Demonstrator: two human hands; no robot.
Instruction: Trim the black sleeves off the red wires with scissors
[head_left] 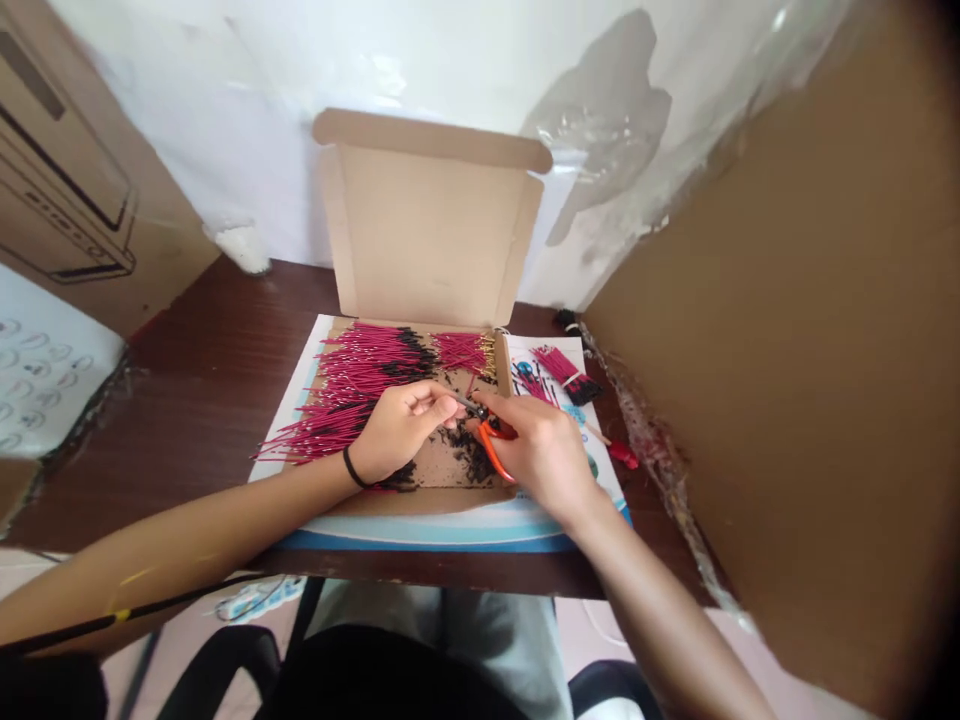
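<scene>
The left hand [401,430] pinches a single red wire [454,398] between thumb and forefinger, with a black wristband [354,467] just behind it; the right hand [536,450] is closed round the orange cutters [491,447], whose head meets the wire's end over the floor of the open cardboard box [427,230]; the forearms angle inward, the left from 8 o'clock, the right from 5 o'clock, wrists low. A short pinch near the wire's end seems best, steadying it against the blades; black scraps [469,450] lie on the box floor just below. A large bundle [345,390] of red wires fans out at 10 o'clock; a gold-tipped bundle [465,352] lies at 12 o'clock; a smaller bundle [561,368] sits on a printed sheet [577,345] at 2 o'clock, near a red-handled tool [622,455] on the dark wooden surface [225,320].
</scene>
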